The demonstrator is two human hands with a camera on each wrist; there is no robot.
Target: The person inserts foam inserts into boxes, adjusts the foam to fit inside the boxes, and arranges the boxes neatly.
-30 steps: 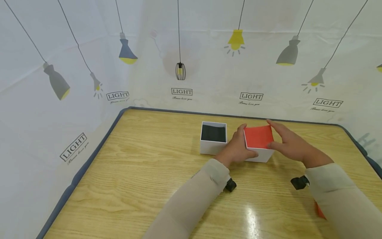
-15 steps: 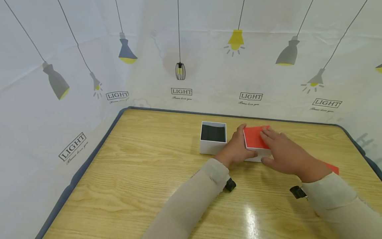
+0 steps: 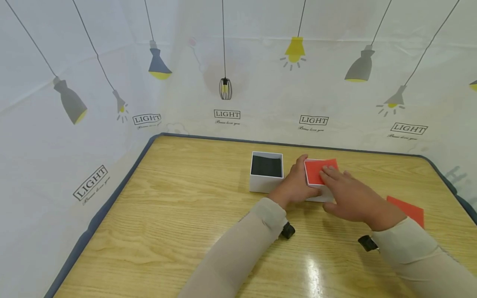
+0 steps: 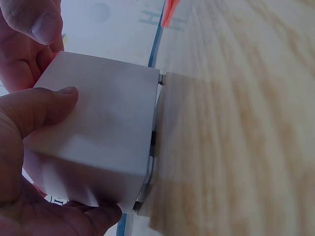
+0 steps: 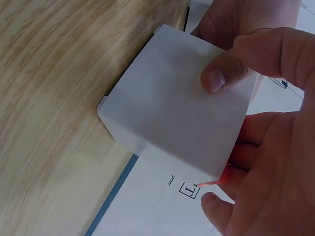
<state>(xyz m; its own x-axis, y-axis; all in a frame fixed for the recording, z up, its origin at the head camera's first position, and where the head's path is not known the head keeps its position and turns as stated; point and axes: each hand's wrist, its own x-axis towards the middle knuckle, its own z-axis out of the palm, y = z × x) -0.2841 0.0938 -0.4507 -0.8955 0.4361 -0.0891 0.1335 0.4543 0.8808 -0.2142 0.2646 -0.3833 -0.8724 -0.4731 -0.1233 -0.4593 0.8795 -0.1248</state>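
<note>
My left hand (image 3: 294, 182) grips a small white square box (image 3: 320, 194) by its left side, its thumb flat on the near wall in the left wrist view. A red sheet (image 3: 314, 170) covers the box's top, its far right corner standing past the rim. On that sheet lie the extended fingers of my right hand (image 3: 352, 196), while its thumb is by the near wall. In the right wrist view a red corner (image 5: 220, 178) pokes out beyond the white box (image 5: 172, 98), beside the right fingers. What lies under the red sheet is hidden.
A second white box (image 3: 266, 184) with a black sheet (image 3: 266, 166) inside stands just left of the left hand. Another red piece (image 3: 408, 210) lies on the wooden table (image 3: 167, 207), partly behind the right forearm. A lamp-printed curtain (image 3: 261, 82) rises behind the table's dark edge.
My right hand has moved from the box's right side onto the red sheet, then slightly left. The red piece on the table shows more from behind the forearm. My left hand keeps its hold.
</note>
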